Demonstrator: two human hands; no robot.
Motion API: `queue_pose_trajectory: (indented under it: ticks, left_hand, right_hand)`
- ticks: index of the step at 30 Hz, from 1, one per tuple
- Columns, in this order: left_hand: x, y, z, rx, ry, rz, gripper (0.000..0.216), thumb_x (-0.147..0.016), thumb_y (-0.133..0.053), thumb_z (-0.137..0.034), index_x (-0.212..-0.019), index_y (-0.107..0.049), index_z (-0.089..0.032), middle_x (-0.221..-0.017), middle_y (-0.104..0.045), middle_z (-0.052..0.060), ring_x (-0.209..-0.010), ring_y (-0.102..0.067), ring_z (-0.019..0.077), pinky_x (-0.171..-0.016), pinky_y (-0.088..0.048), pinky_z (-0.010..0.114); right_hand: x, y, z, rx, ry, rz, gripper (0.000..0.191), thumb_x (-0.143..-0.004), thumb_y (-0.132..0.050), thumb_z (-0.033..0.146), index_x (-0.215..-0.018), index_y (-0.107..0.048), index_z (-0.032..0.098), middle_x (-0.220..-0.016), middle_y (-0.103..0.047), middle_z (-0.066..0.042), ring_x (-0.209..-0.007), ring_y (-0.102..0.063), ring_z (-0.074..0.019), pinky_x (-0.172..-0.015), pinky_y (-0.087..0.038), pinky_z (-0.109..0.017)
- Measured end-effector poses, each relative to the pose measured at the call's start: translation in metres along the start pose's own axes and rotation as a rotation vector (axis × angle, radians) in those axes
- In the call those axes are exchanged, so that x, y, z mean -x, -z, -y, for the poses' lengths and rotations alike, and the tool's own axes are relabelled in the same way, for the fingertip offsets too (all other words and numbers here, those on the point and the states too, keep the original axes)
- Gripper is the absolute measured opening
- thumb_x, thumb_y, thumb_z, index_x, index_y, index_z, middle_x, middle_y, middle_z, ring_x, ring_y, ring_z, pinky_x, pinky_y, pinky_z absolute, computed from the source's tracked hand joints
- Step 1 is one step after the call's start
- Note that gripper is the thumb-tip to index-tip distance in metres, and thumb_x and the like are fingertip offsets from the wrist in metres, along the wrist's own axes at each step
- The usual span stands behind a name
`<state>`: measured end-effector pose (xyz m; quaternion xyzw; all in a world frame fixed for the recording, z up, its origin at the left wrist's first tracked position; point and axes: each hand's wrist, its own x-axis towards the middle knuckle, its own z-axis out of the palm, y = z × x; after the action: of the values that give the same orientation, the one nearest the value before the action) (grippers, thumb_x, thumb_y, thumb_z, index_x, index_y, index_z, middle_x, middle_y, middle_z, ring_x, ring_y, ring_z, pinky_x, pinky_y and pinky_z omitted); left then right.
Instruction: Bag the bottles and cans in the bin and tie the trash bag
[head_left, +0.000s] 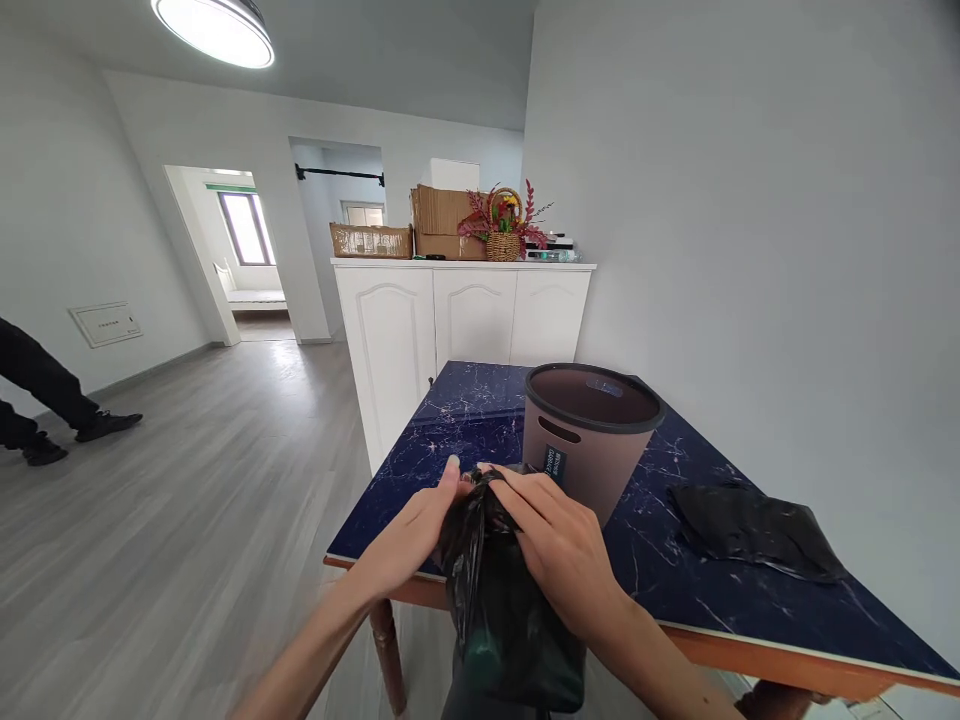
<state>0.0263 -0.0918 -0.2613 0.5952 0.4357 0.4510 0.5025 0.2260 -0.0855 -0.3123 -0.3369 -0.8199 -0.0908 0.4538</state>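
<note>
A black plastic bag (502,610) hangs in front of the table's near edge, gathered at its top. My left hand (416,530) pinches the bag's top from the left, fingers closed on the plastic. My right hand (559,535) grips the bag's top from the right, fingers wrapped over it. Just behind my hands stands a brown waste bin (585,440) with a dark rim, upright and with no liner in it, on the dark blue marble-patterned table (465,410).
A second black bag (757,530) lies crumpled on the table at the right. A white cabinet (457,320) with boxes and a flower basket (504,225) stands behind the table. Another person's legs (45,400) show at the far left on the grey wood floor. A wall runs along the right.
</note>
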Motion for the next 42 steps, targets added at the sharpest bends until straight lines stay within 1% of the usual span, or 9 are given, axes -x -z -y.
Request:
queue_pose_trajectory:
  ticks: [5,10,13,20,24,28,32,37,42]
  left_hand:
    - [-0.012,-0.008,0.007,0.261,0.111,0.065,0.038,-0.089,-0.079,-0.057,-0.098,-0.083,-0.02,-0.091,-0.078,0.006,-0.085,-0.069,0.0222,-0.079,-0.051,0.029]
    - [-0.016,-0.009,0.016,0.406,0.122,0.025,0.036,-0.085,-0.086,-0.053,-0.089,-0.078,-0.019,-0.085,-0.075,0.004,-0.077,-0.065,0.0164,-0.072,-0.047,0.024]
    - [-0.014,-0.004,0.019,0.411,0.1,-0.025,0.04,-0.081,-0.088,-0.056,-0.084,-0.076,-0.018,-0.082,-0.074,0.004,-0.076,-0.064,0.0174,-0.073,-0.047,0.026]
    - [-0.007,0.023,0.054,0.391,0.108,-0.257,0.046,-0.066,-0.097,-0.057,-0.083,-0.079,-0.018,-0.089,-0.076,0.006,-0.083,-0.065,0.0199,-0.08,-0.047,0.029]
    - [-0.001,0.018,0.069,0.405,0.077,-0.325,0.049,-0.062,-0.098,-0.059,-0.079,-0.077,-0.018,-0.087,-0.074,0.006,-0.084,-0.063,0.0206,-0.082,-0.048,0.029]
    - [0.008,0.005,0.068,0.383,0.034,-0.339,0.046,-0.074,-0.091,-0.06,-0.081,-0.076,-0.018,-0.092,-0.076,0.008,-0.091,-0.066,0.0224,-0.085,-0.049,0.029]
    - [0.017,-0.004,0.071,0.433,0.039,-0.32,0.04,-0.083,-0.086,-0.057,-0.087,-0.077,-0.018,-0.095,-0.077,0.006,-0.085,-0.067,0.0193,-0.078,-0.05,0.026]
    - [0.027,-0.02,0.081,0.609,0.061,-0.404,0.041,-0.076,-0.093,-0.055,-0.084,-0.076,-0.018,-0.081,-0.073,0.001,-0.073,-0.064,0.0143,-0.071,-0.052,0.023]
    - [0.031,-0.029,0.082,0.703,0.091,-0.429,0.04,-0.071,-0.097,-0.051,-0.084,-0.077,-0.019,-0.079,-0.072,-0.001,-0.07,-0.062,0.0122,-0.069,-0.053,0.021]
  right_hand:
    - [0.0,0.0,0.0,0.07,0.03,0.019,0.049,-0.105,-0.041,0.004,-0.144,-0.064,0.025,-0.157,-0.059,-0.01,-0.136,-0.059,-0.0283,-0.098,-0.063,-0.044]
    - [0.003,0.004,-0.001,0.015,0.04,0.011,0.056,-0.102,-0.042,-0.001,-0.146,-0.061,0.029,-0.16,-0.055,-0.013,-0.142,-0.054,-0.0274,-0.107,-0.058,-0.049]
    - [0.012,0.008,-0.004,-0.091,0.057,0.005,0.056,-0.1,-0.042,-0.002,-0.139,-0.065,0.032,-0.157,-0.058,-0.009,-0.143,-0.053,-0.0261,-0.113,-0.053,-0.051]
    - [0.078,0.02,-0.028,-0.154,-0.213,0.112,0.049,-0.098,-0.039,0.003,-0.112,-0.072,0.036,-0.144,-0.064,-0.003,-0.132,-0.056,-0.0299,-0.101,-0.057,-0.052]
    - [0.099,0.023,-0.034,-0.287,-0.344,0.171,0.044,-0.104,-0.035,0.01,-0.112,-0.07,0.036,-0.137,-0.062,-0.009,-0.125,-0.061,-0.0295,-0.09,-0.061,-0.046]
    - [0.086,0.028,-0.021,-0.436,-0.505,0.219,0.031,-0.112,-0.035,0.025,-0.107,-0.065,0.031,-0.128,-0.059,-0.012,-0.103,-0.068,-0.0243,-0.076,-0.062,-0.035]
    - [0.067,0.026,0.005,-0.332,-0.431,0.245,0.008,-0.105,-0.053,0.028,-0.107,-0.061,0.029,-0.118,-0.062,-0.01,-0.097,-0.068,-0.0239,-0.076,-0.06,-0.034]
    - [0.066,-0.004,0.042,-0.202,-0.391,0.245,0.043,-0.076,-0.081,0.023,-0.11,-0.055,0.027,-0.098,-0.065,-0.002,-0.08,-0.07,-0.022,-0.066,-0.058,-0.031]
    - [0.072,-0.041,0.064,-0.006,-0.354,0.155,0.056,-0.07,-0.089,0.023,-0.116,-0.057,0.025,-0.102,-0.068,-0.006,-0.086,-0.073,-0.0294,-0.071,-0.062,-0.041]
